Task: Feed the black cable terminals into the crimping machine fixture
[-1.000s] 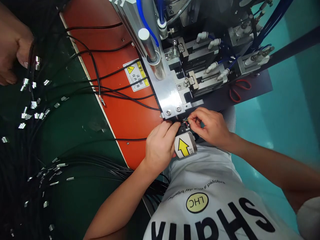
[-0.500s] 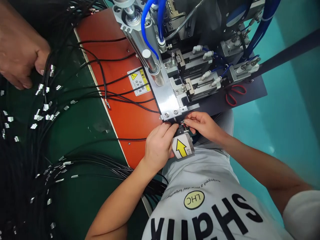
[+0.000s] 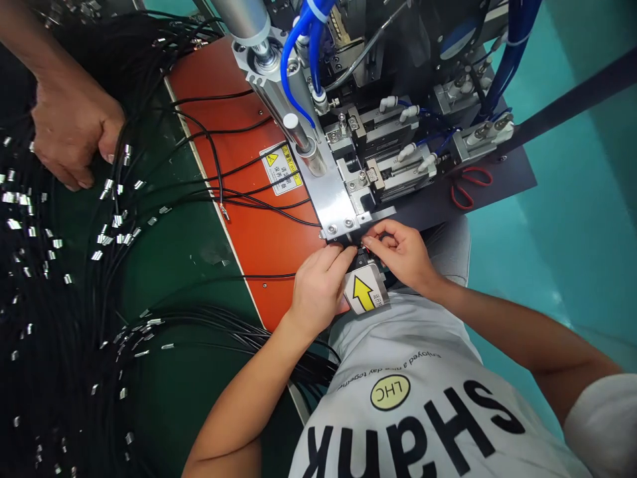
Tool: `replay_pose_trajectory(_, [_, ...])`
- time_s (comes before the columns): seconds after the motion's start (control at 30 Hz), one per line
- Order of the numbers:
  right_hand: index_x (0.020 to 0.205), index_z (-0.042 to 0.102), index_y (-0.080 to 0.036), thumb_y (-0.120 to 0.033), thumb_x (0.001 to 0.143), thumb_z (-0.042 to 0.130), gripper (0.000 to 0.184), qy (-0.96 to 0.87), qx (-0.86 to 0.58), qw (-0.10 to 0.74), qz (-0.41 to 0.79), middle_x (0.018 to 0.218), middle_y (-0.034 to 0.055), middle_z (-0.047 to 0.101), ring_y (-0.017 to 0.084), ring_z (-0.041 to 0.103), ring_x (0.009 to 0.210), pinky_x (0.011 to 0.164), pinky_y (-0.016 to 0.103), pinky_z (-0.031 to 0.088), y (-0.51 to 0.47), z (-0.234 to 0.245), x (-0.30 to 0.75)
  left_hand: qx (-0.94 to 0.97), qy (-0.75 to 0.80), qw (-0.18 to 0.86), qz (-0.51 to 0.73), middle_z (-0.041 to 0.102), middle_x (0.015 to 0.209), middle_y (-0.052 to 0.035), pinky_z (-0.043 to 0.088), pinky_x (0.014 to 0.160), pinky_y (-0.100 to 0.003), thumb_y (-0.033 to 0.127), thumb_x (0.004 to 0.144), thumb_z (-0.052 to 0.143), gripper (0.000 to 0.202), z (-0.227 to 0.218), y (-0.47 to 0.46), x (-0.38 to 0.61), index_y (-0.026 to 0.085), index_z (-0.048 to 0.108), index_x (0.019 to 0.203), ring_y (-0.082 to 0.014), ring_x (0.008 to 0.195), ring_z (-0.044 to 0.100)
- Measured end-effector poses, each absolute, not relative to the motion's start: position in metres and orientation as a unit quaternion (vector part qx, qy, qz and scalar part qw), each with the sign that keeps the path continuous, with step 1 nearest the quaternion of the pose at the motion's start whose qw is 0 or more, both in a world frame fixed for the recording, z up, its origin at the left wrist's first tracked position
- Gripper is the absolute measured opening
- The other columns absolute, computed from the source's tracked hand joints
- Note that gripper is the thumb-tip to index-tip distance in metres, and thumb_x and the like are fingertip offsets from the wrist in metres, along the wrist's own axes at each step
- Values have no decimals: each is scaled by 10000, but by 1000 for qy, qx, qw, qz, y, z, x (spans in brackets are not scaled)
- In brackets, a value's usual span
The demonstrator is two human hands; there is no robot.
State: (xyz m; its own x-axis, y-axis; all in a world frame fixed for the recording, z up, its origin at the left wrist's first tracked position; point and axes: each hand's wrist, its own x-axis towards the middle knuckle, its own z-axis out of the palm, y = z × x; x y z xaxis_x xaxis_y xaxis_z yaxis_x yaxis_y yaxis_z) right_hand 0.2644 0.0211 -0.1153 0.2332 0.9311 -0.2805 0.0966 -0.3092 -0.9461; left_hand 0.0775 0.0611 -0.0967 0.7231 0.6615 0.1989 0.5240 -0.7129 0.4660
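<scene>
While the left hand [image 3: 318, 285] rests at the near corner of the orange machine top [image 3: 283, 252], its thumb and fingertips are bunched beside a small black fixture [image 3: 361, 260]; what they hold is hidden, so its grip cannot be determined. The right hand [image 3: 401, 255] faces it from the other side, thumb and forefinger narrowed to a pinch on fine wires [image 3: 367, 250]. These wires, partly red, are located at the fixture, between the two sets of fingertips and just below the end of a metal plate [image 3: 338, 206]. Their exact seating is too small to verify.

A single black cable [image 3: 269, 276] runs across the orange surface and passes out of sight at the left hand. A sign with a yellow arrow [image 3: 365, 291] is located directly below the fixture. Red handles [image 3: 472, 188] lie on a dark panel [image 3: 507, 180] beyond the right hand. At upper left, a co-worker's hand [image 3: 79, 133] is positioned beside black cables with silver ends [image 3: 118, 220], above the green table [image 3: 199, 245].
</scene>
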Motion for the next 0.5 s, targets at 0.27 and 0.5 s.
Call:
replay_pose_trajectory(0.27, [828,579,-202,-400,877,637,212,-321,-636,419,563,689,-37,584,79,488,441,430,233,379,21,-120,268,913,311,205,168,657,1016,-121,525,783,-321,195,965,444,291,-99,63,74,143,585,1214,-210,918,617])
replay_pose_trajectory(0.5, [762,583,-165,-337,867,640,209,-246,-587,406,656,732,-10,591,48,441,439,433,222,345,30,-120,274,908,317,216,166,671,969,-93,524,774,-294,144,984,425,268,-94,66,78,148,600,1186,-181,888,619])
